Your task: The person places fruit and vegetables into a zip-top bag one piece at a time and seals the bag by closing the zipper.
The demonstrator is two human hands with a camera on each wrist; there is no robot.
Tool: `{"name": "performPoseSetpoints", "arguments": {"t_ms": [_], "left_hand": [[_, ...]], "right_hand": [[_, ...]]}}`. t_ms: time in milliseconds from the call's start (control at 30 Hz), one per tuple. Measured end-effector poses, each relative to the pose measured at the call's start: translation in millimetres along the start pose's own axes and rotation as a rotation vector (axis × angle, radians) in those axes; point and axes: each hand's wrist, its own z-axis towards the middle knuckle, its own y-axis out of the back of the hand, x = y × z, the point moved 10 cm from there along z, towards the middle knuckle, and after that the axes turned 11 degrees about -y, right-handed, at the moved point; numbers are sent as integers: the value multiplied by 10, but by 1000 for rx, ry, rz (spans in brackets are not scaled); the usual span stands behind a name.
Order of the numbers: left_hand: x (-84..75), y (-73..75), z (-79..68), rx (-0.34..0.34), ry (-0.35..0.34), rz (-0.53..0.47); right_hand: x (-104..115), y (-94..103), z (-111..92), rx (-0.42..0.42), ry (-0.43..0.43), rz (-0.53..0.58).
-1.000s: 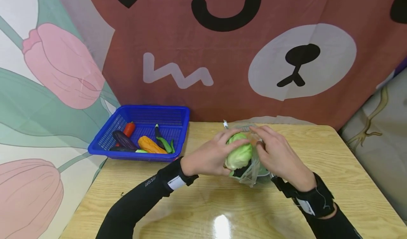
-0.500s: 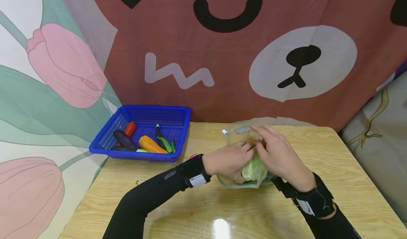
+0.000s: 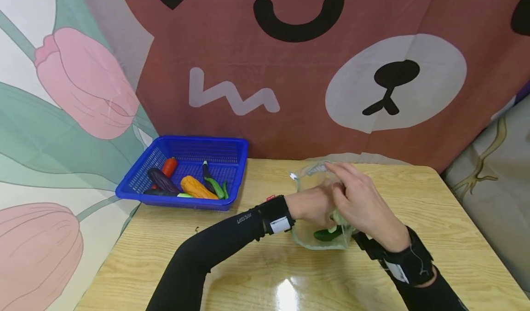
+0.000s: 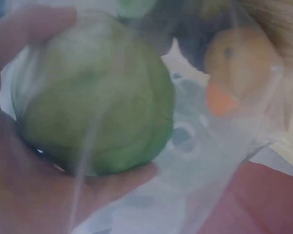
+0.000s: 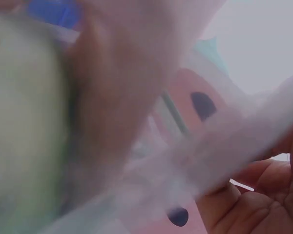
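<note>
A pale green cabbage (image 4: 93, 97) is gripped in my left hand (image 3: 315, 205), its fingers and thumb curled round the sides. That hand is inside a clear plastic bag (image 3: 304, 239), seen through the film in the left wrist view. My right hand (image 3: 364, 200) pinches the bag's rim at the right side of its mouth. Low in the bag lies a dark green, cucumber-like vegetable (image 3: 327, 234). A rounded tan-orange thing (image 4: 241, 63) shows hazily beyond the cabbage in the left wrist view. In the head view, the hands hide most of the cabbage.
A blue plastic basket (image 3: 136, 175) stands on the wooden table (image 3: 240, 265) to the left. It holds a purple eggplant (image 3: 162, 181), a yellow-orange vegetable (image 3: 197, 187), a red one (image 3: 169, 167) and green peppers (image 3: 214, 187). A printed curtain (image 3: 248, 131) hangs behind the table.
My left hand has carried the cabbage rightward and down into the bag. My right hand has kept its hold on the rim, nearly still. The bag has spread wider around the left hand.
</note>
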Motion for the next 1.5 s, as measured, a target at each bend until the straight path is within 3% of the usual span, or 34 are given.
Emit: {"name": "performPoseSetpoints", "arguments": {"t_ms": [100, 267, 367, 533, 700, 800, 900, 1033, 1167, 1267, 1400, 1500], "left_hand": [[29, -13, 31, -35, -7, 15], [172, -37, 40, -39, 101, -14], [200, -32, 45, -30, 126, -46], [86, 46, 8, -4, 59, -72], [-68, 294, -213, -3, -30, -151], [-73, 540, -423, -77, -58, -187], [19, 780, -672, -186, -40, -205], [270, 988, -1018, -302, 52, -201], [637, 1001, -1322, -323, 191, -206], [961, 901, -1530, -301, 301, -245], [1422, 660, -1841, -237, 484, -297], [1772, 437, -2167, -161, 692, -277]], "right_hand": [[10, 1, -1, -5, 4, 9], [4, -10, 3, 6, -2, 18], [-27, -20, 9, 24, -22, 25], [-82, 2, 25, 23, -52, 30], [-94, 25, 42, -4, -50, 19], [-100, 20, 48, -5, -53, 17], [-109, 7, 53, 1, -63, 19], [-122, -12, 57, 3, -79, 15], [-112, -1, 53, -14, -64, 16], [-107, 11, 51, -23, -52, 22], [-119, 11, 52, -20, -55, 20], [-135, -1, 52, -16, -60, 18]]}}
